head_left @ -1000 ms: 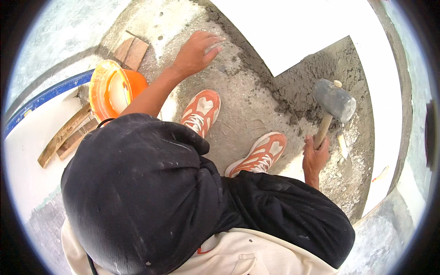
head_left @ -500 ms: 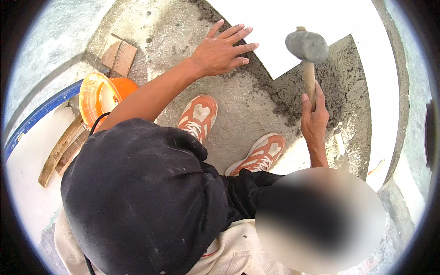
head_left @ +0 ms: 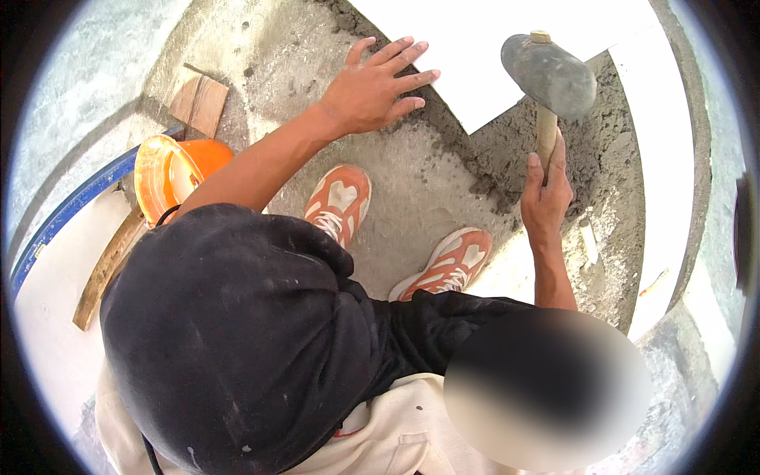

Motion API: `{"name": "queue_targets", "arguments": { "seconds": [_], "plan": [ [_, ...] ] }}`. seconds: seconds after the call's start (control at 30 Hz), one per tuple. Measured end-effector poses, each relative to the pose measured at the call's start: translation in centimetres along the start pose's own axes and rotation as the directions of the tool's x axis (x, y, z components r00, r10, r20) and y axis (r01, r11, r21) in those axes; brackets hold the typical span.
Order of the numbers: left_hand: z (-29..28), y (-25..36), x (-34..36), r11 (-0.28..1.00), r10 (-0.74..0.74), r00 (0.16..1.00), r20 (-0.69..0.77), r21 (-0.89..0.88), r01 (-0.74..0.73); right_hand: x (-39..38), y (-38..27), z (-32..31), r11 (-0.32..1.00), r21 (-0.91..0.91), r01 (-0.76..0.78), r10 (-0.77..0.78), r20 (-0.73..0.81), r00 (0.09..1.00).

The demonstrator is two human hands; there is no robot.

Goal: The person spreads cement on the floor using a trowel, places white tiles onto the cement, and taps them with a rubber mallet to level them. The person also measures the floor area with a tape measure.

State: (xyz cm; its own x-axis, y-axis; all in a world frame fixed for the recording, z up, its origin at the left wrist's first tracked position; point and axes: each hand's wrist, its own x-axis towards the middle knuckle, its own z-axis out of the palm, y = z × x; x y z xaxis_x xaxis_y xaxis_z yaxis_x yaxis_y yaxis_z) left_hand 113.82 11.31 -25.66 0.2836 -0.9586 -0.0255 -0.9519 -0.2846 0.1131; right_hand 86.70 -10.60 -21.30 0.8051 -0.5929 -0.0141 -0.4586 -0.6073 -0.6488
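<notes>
My right hand (head_left: 546, 194) grips the wooden handle of a rubber mallet (head_left: 550, 77) with a dark grey head. The mallet head is over the near right part of a large white tile (head_left: 467, 55); whether it touches the tile I cannot tell. Fingers spread, my left hand (head_left: 372, 87) is at the tile's left edge with its fingertips by the border. It holds nothing. Rough wet mortar (head_left: 507, 162) shows along that edge and around the tile's near corner.
An orange hard hat (head_left: 207, 161) lies at the left beside a long blue bar (head_left: 79, 203). Near it are a piece of wood (head_left: 198, 101) and a wooden strip (head_left: 109, 269). White tiles (head_left: 661, 158) run along the right wall. My shoes (head_left: 340, 202) stand on the concrete floor.
The mallet has shifted a little right and its head looks larger, closer to the camera. My left hand has moved slightly left, its fingers still spread.
</notes>
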Motion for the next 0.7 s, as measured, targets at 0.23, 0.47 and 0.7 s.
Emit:
{"name": "queue_targets", "arguments": {
  "seconds": [0.23, 0.47, 0.7],
  "plan": [
    [0.0, -0.1, 0.0, 1.000, -0.005, 1.000, 0.006, 0.005, 0.005, 0.3, -0.1, -0.3, 1.000, -0.002, -0.015, 0.015, 0.004, 1.000],
    [0.0, 0.0, 0.3, 1.000, 0.000, 1.000, 0.021, 0.021, -0.001, 0.7, 0.7, -0.5, 0.995, -0.093, -0.024, 0.031, 0.069, 0.997],
    [-0.1, 0.2, 0.5, 1.000, 0.012, 0.999, 0.032, 0.000, -0.012, 0.8, 0.6, -0.7, 0.996, -0.055, -0.070, 0.074, 0.080, 0.994]
  ]
}}
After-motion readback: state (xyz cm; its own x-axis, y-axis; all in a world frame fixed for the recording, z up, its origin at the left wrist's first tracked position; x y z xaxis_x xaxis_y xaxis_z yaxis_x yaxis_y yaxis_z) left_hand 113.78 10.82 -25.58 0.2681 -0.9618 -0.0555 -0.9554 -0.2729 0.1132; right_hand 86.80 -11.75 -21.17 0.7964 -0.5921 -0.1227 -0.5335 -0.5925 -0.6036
